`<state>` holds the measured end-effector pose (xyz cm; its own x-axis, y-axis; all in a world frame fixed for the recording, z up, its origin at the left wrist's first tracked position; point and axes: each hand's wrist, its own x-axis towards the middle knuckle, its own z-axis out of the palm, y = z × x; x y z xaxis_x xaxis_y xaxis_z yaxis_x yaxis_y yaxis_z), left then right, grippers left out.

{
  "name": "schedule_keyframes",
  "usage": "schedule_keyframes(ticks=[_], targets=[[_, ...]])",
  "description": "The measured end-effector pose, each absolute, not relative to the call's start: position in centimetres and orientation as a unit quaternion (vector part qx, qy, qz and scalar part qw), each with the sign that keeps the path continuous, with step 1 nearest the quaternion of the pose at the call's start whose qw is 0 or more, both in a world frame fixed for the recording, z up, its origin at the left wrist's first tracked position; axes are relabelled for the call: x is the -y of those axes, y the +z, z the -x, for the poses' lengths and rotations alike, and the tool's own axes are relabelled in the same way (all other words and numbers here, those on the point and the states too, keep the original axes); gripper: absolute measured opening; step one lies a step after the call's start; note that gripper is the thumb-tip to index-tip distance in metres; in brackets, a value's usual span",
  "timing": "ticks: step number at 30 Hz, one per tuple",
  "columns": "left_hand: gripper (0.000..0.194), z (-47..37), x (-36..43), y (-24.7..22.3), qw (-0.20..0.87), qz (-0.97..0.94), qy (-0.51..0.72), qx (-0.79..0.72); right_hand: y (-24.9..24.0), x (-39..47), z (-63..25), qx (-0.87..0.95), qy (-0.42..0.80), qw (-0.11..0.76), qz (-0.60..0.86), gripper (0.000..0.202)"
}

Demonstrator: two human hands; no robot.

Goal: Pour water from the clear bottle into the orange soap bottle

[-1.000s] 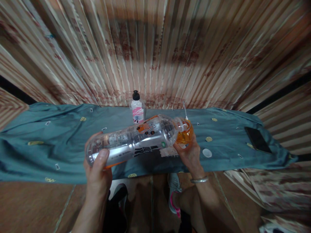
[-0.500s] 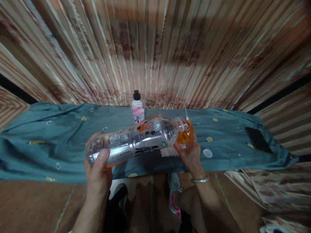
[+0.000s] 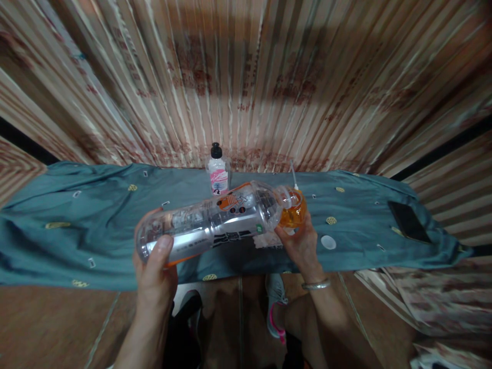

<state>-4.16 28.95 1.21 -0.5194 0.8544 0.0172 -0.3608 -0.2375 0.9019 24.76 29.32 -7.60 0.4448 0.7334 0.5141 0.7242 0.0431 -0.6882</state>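
Note:
My left hand (image 3: 156, 264) is wrapped round the base of a large clear plastic bottle (image 3: 230, 215) with a silver and orange label. The bottle lies almost level, tilted slightly, its neck toward the right. That neck meets the top of a small container of orange liquid (image 3: 292, 212), and I cannot tell whether it rests on the rim or enters it. My right hand (image 3: 302, 243), with a bracelet at the wrist, is closed round the orange container. Behind the container shows a thin white tube (image 3: 294, 177). The large bottle covers part of a pale crumpled piece (image 3: 265, 241).
On the blue-green cloth (image 3: 96, 215) stands a pink-labelled bottle with a black cap (image 3: 218, 171). A white round cap (image 3: 328, 242) lies right of my right hand. A dark phone (image 3: 409, 221) is farther right. Striped curtains (image 3: 246, 77) hang close behind the table.

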Motion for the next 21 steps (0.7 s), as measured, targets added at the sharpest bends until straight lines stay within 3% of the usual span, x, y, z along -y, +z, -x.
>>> schedule_keyframes(ticks=[8, 21], targets=[[0.064, 4.18, -29.00, 1.50, 0.409, -0.248, 0.740, -0.472, -7.93, -29.33, -24.95, 0.522, 0.009, 0.498, 0.693, 0.094], [0.057, 4.36, -28.97, 1.06, 0.408, -0.252, 0.740, -0.472, -8.13, -29.28, -25.10, 0.517, 0.030, 0.493, 0.699, 0.094]])
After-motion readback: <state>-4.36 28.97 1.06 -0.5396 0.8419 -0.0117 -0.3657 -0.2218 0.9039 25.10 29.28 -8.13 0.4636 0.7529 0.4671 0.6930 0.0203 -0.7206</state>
